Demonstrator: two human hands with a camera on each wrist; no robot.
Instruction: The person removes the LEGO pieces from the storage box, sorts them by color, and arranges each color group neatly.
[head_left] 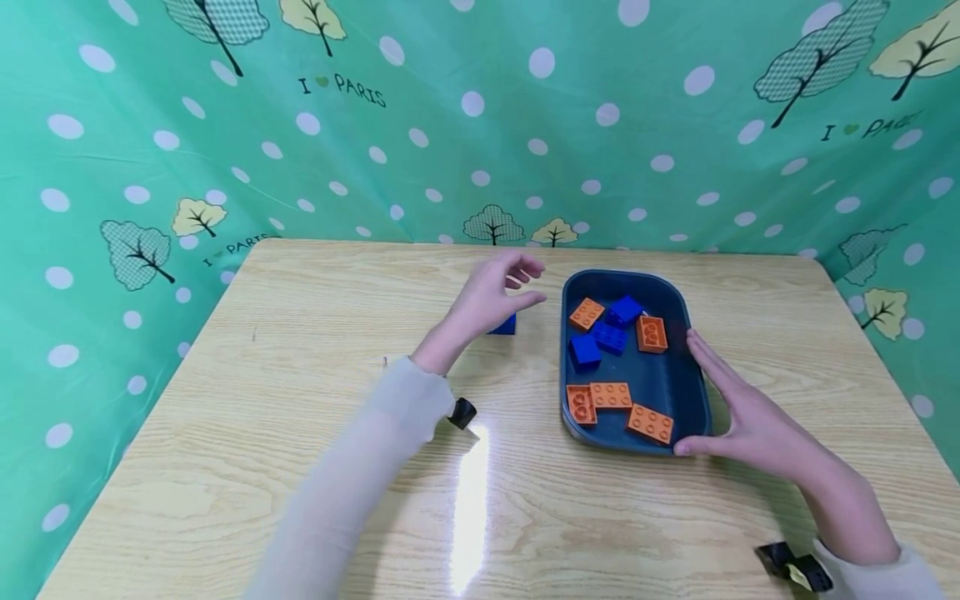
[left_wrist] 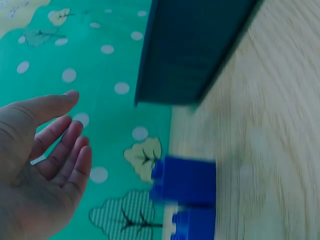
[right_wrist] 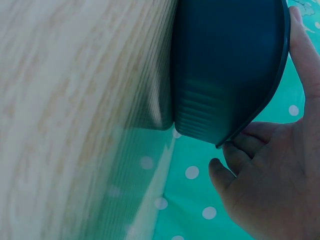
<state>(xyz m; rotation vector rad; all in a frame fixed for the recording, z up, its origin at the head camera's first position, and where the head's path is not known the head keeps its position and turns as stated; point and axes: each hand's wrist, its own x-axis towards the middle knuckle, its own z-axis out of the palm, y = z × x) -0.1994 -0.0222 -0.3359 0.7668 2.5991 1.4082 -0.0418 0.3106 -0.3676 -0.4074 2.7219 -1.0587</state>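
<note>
My left hand (head_left: pixel 491 292) hovers over the table with fingers apart and nothing between them. Just under it lies a blue toy brick (head_left: pixel 506 326), mostly covered in the head view. The left wrist view shows two blue bricks (left_wrist: pixel 189 181) side by side, clear of the left hand (left_wrist: pixel 37 175). With spread, fairly straight fingers, my right hand (head_left: pixel 757 421) touches the rim at the near right corner of a dark blue tray (head_left: pixel 693 400). Inside are several orange bricks (head_left: pixel 650 423) and three blue bricks (head_left: pixel 585 352). The right wrist view shows the right hand (right_wrist: pixel 272 175) against the tray's outside.
The wooden table (head_left: pixel 300 350) extends around the tray on all sides. Behind it hangs a green dotted cloth (head_left: pixel 420 108) with trees printed on it. Black wrist mounts (head_left: pixel 462 413) sit at both sleeves. Light glares off the table near the front.
</note>
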